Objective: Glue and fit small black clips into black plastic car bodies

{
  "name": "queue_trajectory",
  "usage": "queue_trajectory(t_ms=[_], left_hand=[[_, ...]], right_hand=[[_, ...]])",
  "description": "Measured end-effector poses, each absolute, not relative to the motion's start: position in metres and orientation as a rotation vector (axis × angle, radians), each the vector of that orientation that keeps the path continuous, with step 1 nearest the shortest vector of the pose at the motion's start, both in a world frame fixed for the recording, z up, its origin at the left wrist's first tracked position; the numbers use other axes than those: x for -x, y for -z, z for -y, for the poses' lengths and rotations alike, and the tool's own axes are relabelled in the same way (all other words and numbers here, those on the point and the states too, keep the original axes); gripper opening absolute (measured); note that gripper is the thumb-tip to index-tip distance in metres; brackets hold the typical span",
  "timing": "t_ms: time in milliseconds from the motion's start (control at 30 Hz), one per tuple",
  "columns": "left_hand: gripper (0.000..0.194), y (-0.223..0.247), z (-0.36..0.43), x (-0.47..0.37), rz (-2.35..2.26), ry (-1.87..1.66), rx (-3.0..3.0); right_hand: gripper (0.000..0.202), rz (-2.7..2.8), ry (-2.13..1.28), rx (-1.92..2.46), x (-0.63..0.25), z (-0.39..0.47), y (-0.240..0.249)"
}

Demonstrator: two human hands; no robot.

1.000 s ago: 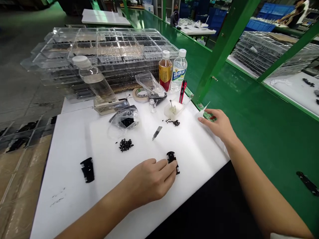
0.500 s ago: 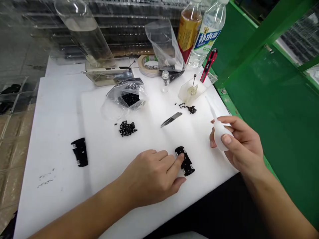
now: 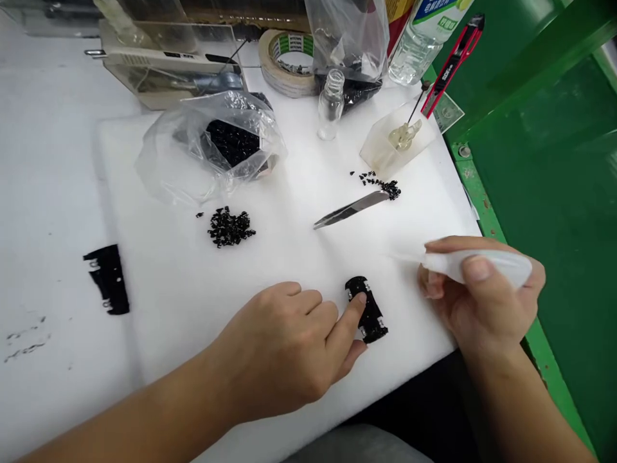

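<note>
My left hand (image 3: 294,341) rests palm-down with its fingers curled. Its index fingertip presses on a small black plate (image 3: 372,318) with silver clips along its edges, and the thumb is by its lower left side. My right hand (image 3: 486,289) grips a white squeeze bottle (image 3: 506,265), its thin, blurred nozzle pointing left above the white foam sheet. Metal tweezers (image 3: 351,209) lie behind the plate, beside a small pile of black bits (image 3: 391,189). Further left are a larger pile of black bits (image 3: 230,227) and a second black plate (image 3: 110,280).
At the back stand an open plastic bag of black bits (image 3: 231,143), a tape roll (image 3: 289,71), a small glass vial (image 3: 331,106), a clear holder with a pin (image 3: 398,141), a red cutter (image 3: 453,64) and a drink bottle (image 3: 419,51). A green metal frame (image 3: 540,193) borders the right.
The view has tilted down and come closer. My right hand has turned the squeeze bottle from nozzle-up to nozzle-left. The left fingertip stays on the black plate.
</note>
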State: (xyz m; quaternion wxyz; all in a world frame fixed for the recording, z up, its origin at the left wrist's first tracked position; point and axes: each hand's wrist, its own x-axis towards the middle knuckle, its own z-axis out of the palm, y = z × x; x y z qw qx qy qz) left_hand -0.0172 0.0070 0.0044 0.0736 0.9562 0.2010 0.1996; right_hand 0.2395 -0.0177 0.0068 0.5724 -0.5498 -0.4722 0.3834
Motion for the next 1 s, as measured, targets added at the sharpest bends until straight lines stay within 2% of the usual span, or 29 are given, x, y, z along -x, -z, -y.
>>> queue_trajectory(t_ms=[67,167,267,433,767,1000], left_hand=[[0.034,-0.004,-0.007,0.017,-0.603,-0.588,-2.871],[0.036,-0.003,-0.007,0.017,-0.602,-0.58,-2.867],[0.038,-0.004,-0.007,0.018,-0.589,-0.57,-2.866],[0.037,-0.006,-0.008,0.017,-0.588,-0.53,-2.873],[0.037,-0.006,-0.009,0.019,-0.586,-0.529,-2.872],[0.037,-0.007,-0.009,0.018,-0.589,-0.543,-2.872]], right_hand=[[0.02,1.156,-0.73,1.335,-0.237,0.02,-0.005],[0.03,1.176,-0.61,1.302,-0.231,0.022,-0.002],[0.034,1.19,-0.604,1.321,-0.224,0.025,-0.003],[0.027,1.147,-0.576,1.464,-0.218,0.025,-0.006],[0.021,1.174,-0.608,1.467,-0.219,0.023,-0.005],[0.026,1.166,-0.58,1.488,-0.218,0.024,-0.006]])
